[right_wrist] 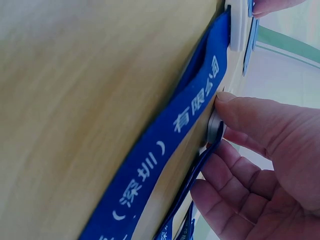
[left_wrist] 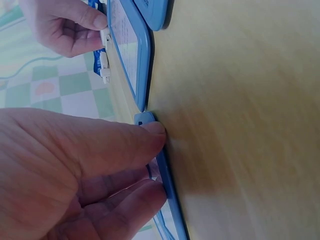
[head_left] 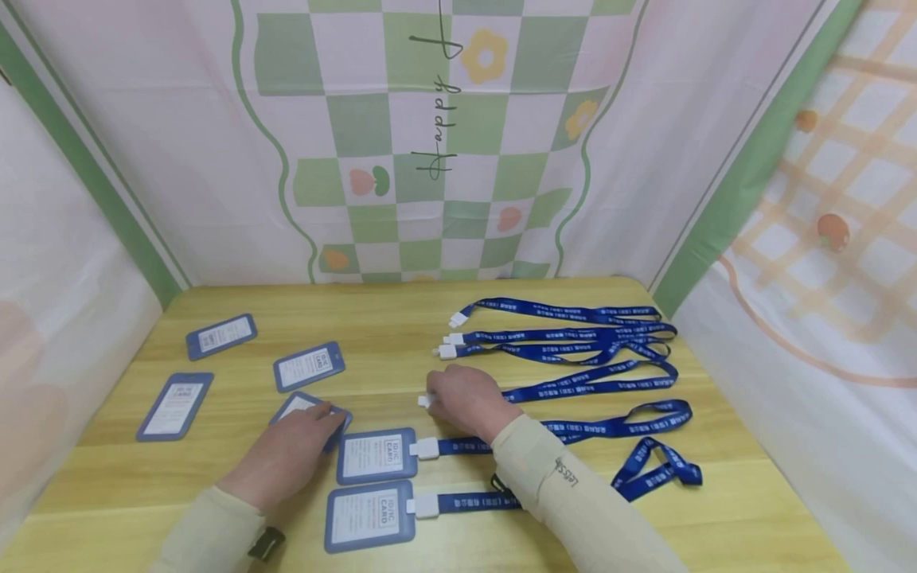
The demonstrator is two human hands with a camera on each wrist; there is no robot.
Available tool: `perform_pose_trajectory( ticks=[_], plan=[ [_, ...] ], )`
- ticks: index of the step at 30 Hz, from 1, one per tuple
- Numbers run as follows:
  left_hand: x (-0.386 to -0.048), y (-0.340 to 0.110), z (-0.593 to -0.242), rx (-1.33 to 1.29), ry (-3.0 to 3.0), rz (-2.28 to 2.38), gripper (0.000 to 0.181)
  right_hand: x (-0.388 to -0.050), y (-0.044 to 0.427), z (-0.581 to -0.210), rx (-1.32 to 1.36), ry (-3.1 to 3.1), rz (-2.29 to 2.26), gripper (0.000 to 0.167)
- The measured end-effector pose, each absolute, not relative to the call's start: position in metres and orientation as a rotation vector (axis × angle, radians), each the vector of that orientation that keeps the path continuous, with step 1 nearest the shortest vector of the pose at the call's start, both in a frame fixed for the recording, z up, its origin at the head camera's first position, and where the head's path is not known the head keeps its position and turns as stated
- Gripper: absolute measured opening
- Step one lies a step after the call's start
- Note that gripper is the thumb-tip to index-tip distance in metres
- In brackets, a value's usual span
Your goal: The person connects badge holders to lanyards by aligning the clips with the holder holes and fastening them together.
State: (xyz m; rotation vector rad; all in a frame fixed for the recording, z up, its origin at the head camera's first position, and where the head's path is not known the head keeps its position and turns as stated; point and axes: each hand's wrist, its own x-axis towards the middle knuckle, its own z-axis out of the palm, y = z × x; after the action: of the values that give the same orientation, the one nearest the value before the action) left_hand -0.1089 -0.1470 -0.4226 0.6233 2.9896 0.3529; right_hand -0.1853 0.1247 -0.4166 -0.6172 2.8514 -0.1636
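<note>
My left hand (head_left: 282, 458) pinches a blue ID card holder (head_left: 295, 404) by its slotted end, low over the wooden table. In the left wrist view, the thumb lies on one edge of that holder (left_wrist: 171, 192), with fingers against its other side. My right hand (head_left: 469, 396) holds a dark blue lanyard (head_left: 573, 386) at its white plastic clip (right_wrist: 214, 127), between thumb and fingers. Just in front of the hands lie a card holder (head_left: 376, 456) and, nearer me, another holder (head_left: 369, 516), each joined to a lanyard by a white clip.
Three loose card holders, one at the back left (head_left: 222, 336), lie on the table's left side. More blue lanyards (head_left: 566, 310) stretch across the right side, with a folded loop (head_left: 655, 473) near the right sleeve. A patterned cloth (head_left: 451, 143) hangs behind the table (head_left: 387, 318).
</note>
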Motion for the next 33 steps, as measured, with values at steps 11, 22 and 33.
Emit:
perform_pose_trajectory(
  ticks=[11, 22, 33],
  plan=[
    [-0.1102, -0.1455, -0.4256, 0.614, 2.999, 0.336, 0.038, -0.1846, 0.1242, -0.4168, -0.608, 2.853, -0.158, 0.018],
    [-0.1095, -0.1427, -0.4237, 0.599, 2.996, 0.340, 0.040, -0.1836, 0.1246, -0.4164, -0.607, 2.859, -0.148, 0.017],
    [-0.1069, -0.1429, -0.4245, 0.606, 3.011, 0.347, 0.040, -0.1804, 0.1251, -0.4159, -0.622, 2.863, -0.130, 0.017]
  ],
)
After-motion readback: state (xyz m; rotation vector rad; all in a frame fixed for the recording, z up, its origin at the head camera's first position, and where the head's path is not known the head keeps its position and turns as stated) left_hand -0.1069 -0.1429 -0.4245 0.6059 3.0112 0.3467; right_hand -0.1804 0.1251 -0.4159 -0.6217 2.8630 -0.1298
